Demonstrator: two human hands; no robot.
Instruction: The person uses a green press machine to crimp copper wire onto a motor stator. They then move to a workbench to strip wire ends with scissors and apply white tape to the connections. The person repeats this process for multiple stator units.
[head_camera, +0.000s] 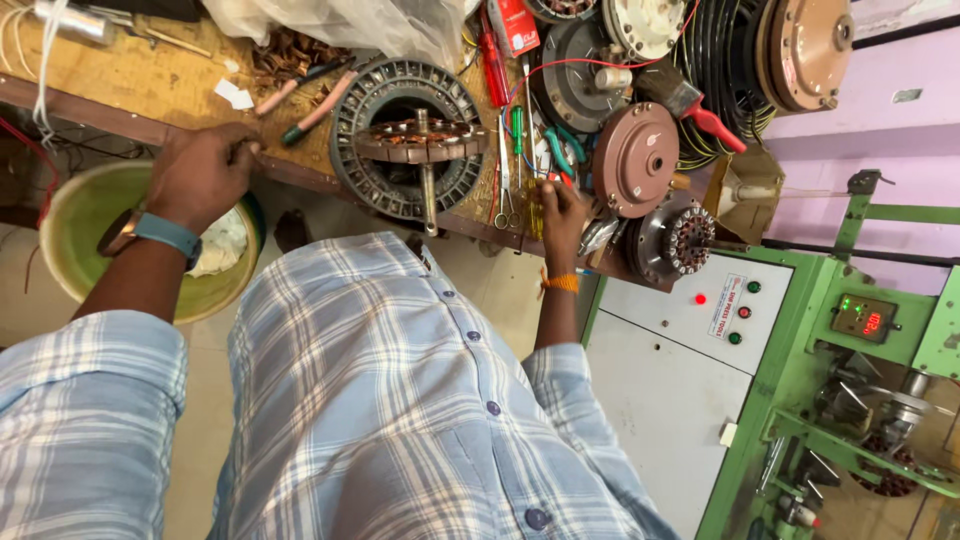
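A round grey fan stator housing (372, 105) with copper windings (415, 132) and a shaft (429, 195) lies on the wooden bench (150, 75) in front of me. My left hand (203, 172), with a watch on its wrist, rests as a closed fist on the bench's near edge, left of the housing. My right hand (561, 215), with an orange thread on the wrist, reaches into a cluster of hand tools (520, 150) right of the housing. Its fingertips sit beside a yellow-handled screwdriver (534, 212) and scissors (505, 205). Whether it grips a tool is hidden.
A brown motor cover (634, 158) and a wound stator (680, 240) sit right of my right hand. A green bowl with cloth (85, 215) stands below the bench at left. A green and white winding machine (690, 330) with buttons and a display stands at right.
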